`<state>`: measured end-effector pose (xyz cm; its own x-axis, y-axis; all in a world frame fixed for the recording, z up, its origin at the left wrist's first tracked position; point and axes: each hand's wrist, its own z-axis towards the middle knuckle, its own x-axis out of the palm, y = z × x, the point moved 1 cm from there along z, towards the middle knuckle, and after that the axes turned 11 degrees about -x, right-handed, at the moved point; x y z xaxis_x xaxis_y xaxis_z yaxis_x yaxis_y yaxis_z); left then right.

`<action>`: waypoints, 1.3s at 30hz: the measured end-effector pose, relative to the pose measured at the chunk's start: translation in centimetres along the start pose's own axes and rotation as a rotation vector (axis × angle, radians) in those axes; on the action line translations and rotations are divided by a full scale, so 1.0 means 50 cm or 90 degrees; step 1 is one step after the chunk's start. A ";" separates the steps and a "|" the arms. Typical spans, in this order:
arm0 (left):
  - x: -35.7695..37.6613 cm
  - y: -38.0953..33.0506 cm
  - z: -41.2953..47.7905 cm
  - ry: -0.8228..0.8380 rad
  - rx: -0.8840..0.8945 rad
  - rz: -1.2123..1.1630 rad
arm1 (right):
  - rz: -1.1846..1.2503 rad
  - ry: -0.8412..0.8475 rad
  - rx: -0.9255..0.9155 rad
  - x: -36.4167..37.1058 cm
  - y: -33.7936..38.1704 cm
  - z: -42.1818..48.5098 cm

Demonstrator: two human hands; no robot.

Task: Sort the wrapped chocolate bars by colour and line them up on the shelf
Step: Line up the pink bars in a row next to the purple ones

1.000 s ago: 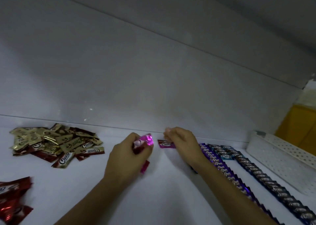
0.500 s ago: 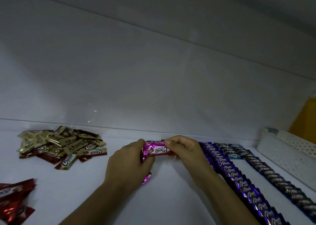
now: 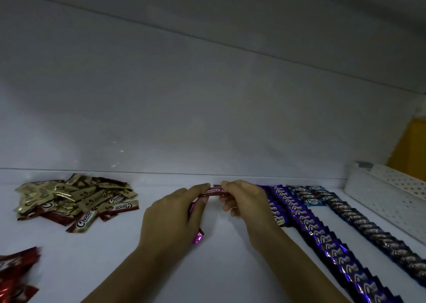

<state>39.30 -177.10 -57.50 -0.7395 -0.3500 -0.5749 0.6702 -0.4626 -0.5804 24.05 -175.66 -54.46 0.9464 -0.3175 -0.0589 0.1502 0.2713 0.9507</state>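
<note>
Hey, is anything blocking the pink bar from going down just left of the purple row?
Nothing visible: left hand and right hand hold the pink bar over bare shelf beside the purple row.

Between left hand and right hand, pink bar now edge-on, face-up before.

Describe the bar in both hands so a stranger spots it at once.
Look at the white shelf, just left of the long purple row. There the left hand and right hand pinch the pink bar between them. Its neighbours are purple and lie in a row; it is pink, held by both ends.
</note>
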 end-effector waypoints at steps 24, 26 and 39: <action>0.019 0.044 0.033 0.049 -0.389 -0.534 | -0.271 -0.010 -0.296 -0.019 -0.012 0.006; 0.019 0.042 0.032 0.049 -0.386 -0.532 | -0.462 0.060 -0.419 -0.005 -0.018 -0.006; 0.020 0.042 0.035 0.041 -0.389 -0.538 | -0.816 0.340 -0.420 -0.006 -0.033 0.005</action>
<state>39.84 -179.84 -58.30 -0.9895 -0.0518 0.1350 -0.1331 -0.0396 -0.9903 23.45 -176.22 -55.94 0.0535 -0.3310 -0.9421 0.8774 0.4660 -0.1139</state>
